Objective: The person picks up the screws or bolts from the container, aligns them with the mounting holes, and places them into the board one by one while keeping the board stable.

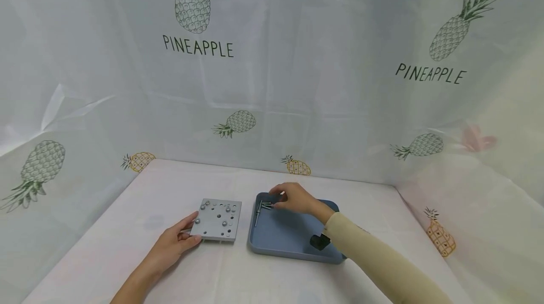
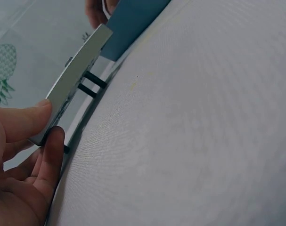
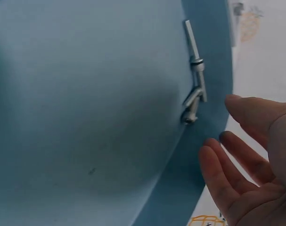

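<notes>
My left hand (image 1: pixel 172 246) grips the left edge of a flat silver metal plate (image 1: pixel 212 223), pinching it between thumb and fingers in the left wrist view. The plate has several holes and socket-head screws (image 1: pixel 225 223) on top; dark screw shanks (image 2: pixel 94 79) stick out below it. Over the far left corner of a blue tray (image 1: pixel 282 253) hovers my right hand (image 1: pixel 295 198), fingers loosely bent and apart, with nothing visible between them. Close to its fingertips, several loose metal screws (image 3: pixel 192 106) lie inside the tray along its wall, beside a longer thin metal piece (image 1: pixel 257 214).
A black object (image 1: pixel 319 241) shows beside the right sleeve; whether it lies in the tray or is worn on the wrist, I cannot tell. The plate and tray stand side by side on a white cloth (image 1: pixel 238 280). Pineapple-printed sheets (image 1: pixel 314 82) hang behind and at both sides.
</notes>
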Demonstrator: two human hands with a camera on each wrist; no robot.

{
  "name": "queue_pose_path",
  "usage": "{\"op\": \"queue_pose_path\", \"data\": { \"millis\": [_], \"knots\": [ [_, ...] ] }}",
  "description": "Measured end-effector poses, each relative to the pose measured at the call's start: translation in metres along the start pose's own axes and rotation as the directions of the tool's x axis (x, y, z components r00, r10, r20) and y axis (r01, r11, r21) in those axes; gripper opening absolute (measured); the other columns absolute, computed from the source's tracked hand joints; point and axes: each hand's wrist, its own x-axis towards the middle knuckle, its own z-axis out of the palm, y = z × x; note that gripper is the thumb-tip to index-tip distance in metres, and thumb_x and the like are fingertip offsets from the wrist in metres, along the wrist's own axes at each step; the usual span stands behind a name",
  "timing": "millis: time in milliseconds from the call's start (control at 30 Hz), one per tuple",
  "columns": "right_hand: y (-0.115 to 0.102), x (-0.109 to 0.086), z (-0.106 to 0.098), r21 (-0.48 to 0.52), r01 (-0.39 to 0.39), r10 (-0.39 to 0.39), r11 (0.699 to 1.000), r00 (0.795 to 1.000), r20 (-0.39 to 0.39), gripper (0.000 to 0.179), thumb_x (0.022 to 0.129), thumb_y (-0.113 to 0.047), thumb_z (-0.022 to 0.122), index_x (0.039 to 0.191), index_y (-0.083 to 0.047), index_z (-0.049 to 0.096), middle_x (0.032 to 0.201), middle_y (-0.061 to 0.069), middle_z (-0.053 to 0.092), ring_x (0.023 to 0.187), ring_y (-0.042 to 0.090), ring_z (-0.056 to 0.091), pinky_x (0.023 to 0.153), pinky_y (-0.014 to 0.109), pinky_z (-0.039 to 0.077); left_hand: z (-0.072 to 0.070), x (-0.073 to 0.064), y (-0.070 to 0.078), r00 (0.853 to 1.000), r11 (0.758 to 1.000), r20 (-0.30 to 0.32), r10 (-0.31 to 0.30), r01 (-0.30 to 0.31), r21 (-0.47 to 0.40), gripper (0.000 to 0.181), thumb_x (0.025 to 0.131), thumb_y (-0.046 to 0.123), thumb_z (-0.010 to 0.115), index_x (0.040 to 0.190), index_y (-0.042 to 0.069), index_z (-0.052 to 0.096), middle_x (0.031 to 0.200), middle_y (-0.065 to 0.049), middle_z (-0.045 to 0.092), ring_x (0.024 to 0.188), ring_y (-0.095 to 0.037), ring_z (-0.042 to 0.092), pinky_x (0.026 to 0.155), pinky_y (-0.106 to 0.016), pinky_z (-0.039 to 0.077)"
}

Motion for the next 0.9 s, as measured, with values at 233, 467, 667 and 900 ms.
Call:
{"op": "queue_pose_path", "data": {
  "millis": [233,467,667,900],
  "knots": [
    [0.008,0.003,0.007,-0.053,-0.007,0.009,0.999,0.999,0.052,0.039,0.095,-0.006,0.079,0.132,0.004,0.070,0.123,0.016,0.074,0.097,0.022,0.073,0.083,0.029,0.059,0.000,0.001,-0.001,1.000,1.000,-0.004,0.003,-0.003,0.002,0.079,0.097,0.025,0.080,0.165,0.013,0.041,0.156,-0.026,0.049,0.104,-0.019,0.060,0.083,-0.023,0.050],
    [0.008,0.006,0.012,-0.135,0.013,-0.002,0.991,0.997,0.083,0.037,0.093,-0.004,0.080,0.128,0.006,0.071,0.123,0.017,0.075,0.105,0.028,0.073,0.089,0.037,0.059,0.000,0.002,-0.001,1.000,1.000,-0.011,0.005,-0.004,0.019,0.079,0.096,0.027,0.081,0.164,0.014,0.042,0.155,-0.025,0.051,0.103,-0.019,0.059,0.083,-0.024,0.050],
    [0.007,0.008,0.017,-0.190,0.026,-0.010,0.981,0.996,0.088,0.036,0.092,-0.003,0.081,0.126,0.005,0.073,0.121,0.016,0.076,0.105,0.028,0.072,0.089,0.039,0.059,0.000,0.003,0.000,1.000,1.000,-0.011,0.004,-0.004,0.015,0.079,0.097,0.027,0.080,0.164,0.014,0.042,0.155,-0.024,0.051,0.104,-0.019,0.059,0.083,-0.024,0.050],
    [0.008,0.009,0.022,-0.199,0.013,-0.002,0.980,0.998,0.057,0.021,0.090,-0.003,0.083,0.111,-0.001,0.078,0.106,0.010,0.078,0.095,0.022,0.073,0.084,0.034,0.059,0.001,0.002,-0.002,1.000,1.000,-0.013,-0.008,0.008,-0.010,0.079,0.096,0.025,0.080,0.164,0.014,0.041,0.155,-0.025,0.051,0.104,-0.019,0.061,0.083,-0.023,0.051]
  ]
}}
